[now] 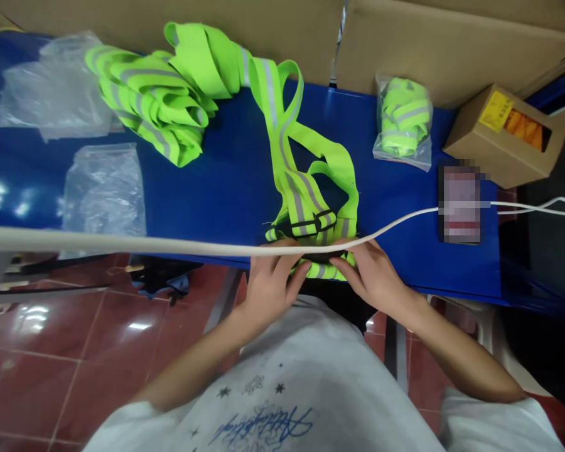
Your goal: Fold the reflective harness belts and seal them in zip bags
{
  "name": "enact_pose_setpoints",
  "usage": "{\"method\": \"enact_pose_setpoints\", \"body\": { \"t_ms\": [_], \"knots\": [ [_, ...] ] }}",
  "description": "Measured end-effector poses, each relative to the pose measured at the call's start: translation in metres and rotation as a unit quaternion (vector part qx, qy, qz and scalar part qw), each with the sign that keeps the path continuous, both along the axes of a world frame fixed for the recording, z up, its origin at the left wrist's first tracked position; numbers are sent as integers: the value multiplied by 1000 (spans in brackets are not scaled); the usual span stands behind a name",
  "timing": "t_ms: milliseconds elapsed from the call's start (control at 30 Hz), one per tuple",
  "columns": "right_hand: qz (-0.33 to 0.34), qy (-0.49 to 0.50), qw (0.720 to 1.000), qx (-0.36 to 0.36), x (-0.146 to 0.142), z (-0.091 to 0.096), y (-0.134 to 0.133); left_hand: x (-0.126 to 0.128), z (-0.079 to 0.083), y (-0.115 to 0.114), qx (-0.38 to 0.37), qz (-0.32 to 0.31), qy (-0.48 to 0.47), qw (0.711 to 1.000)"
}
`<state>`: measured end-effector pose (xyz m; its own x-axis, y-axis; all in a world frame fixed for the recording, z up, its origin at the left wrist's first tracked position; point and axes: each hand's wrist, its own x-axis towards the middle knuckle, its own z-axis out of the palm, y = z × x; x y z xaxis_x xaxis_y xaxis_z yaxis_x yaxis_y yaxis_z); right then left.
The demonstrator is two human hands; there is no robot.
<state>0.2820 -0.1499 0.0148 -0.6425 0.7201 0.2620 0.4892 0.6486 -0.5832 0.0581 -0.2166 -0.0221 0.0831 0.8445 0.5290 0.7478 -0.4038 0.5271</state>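
Note:
A neon green reflective safety harness (306, 176) with grey stripes and a black buckle lies on the blue table (226, 182), reaching to the near edge. My left hand (270, 282) and my right hand (374, 276) both pinch its lower strap at the table's front edge, fingers closed on the fabric. A white cable (169, 245) runs across in front of my hands and hides part of the strap.
A heap of more green harnesses (155, 94) lies at the back left. Clear plastic bags (103, 188) sit at the left. A bagged harness (403, 119), a cardboard box (503, 135) and a phone (460, 204) are on the right. Cardboard sheets stand behind.

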Motion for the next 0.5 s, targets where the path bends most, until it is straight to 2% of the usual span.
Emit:
{"method": "enact_pose_setpoints", "body": {
  "t_ms": [100,167,333,500],
  "knots": [
    [-39,-44,997,53,-6,0,5,-2,-3,3,47,26,42,998],
    [-50,-55,993,96,-8,-1,6,-6,-4,4,59,10,82,995],
    [70,-80,985,137,1,-4,0,-21,-1,2,22,-66,162,984],
    [86,-157,966,185,16,-1,-15,-35,2,1,28,-103,194,975]
  ]
}}
